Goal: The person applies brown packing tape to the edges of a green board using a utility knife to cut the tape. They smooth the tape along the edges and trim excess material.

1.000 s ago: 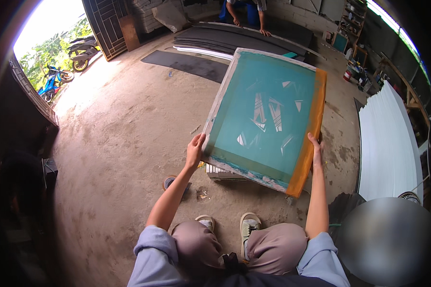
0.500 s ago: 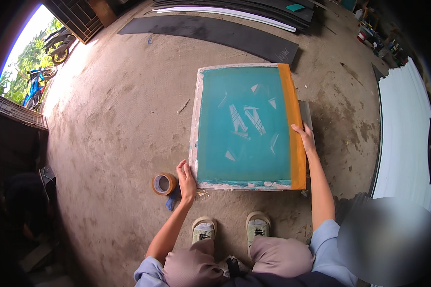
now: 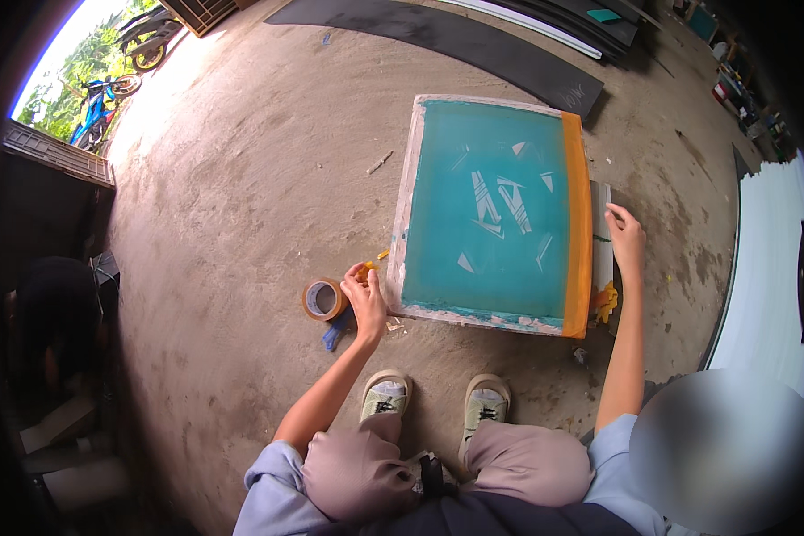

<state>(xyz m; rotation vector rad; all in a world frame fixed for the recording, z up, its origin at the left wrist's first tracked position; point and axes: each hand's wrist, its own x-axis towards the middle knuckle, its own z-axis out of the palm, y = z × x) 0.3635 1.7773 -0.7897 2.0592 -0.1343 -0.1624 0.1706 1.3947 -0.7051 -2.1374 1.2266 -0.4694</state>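
A flat silk-screen frame (image 3: 482,214) with teal mesh and clear angular shapes lies before me, a wide strip of orange tape (image 3: 577,223) along its right side. My left hand (image 3: 366,299) is by its lower left corner, fingers bent and apart. A small orange-yellow piece (image 3: 383,255) shows beside those fingers; whether they touch it I cannot tell. Off the frame's right side, my right hand (image 3: 627,237) hovers over a grey board (image 3: 603,241), fingers loosely curved with nothing seen in them. A roll of brown tape (image 3: 324,300) sits left of my left hand.
A blue scrap (image 3: 335,333) lies below the tape roll. Crumpled orange-yellow material (image 3: 606,302) is at the frame's lower right. Long dark sheets (image 3: 456,40) lie beyond; stacked white sheets (image 3: 773,268) stand right. Another person (image 3: 54,313) is at the dark left edge.
My right hand has let go of the frame's right edge and moved outward. My left hand has come slightly away from the left edge. The whole view has shifted.
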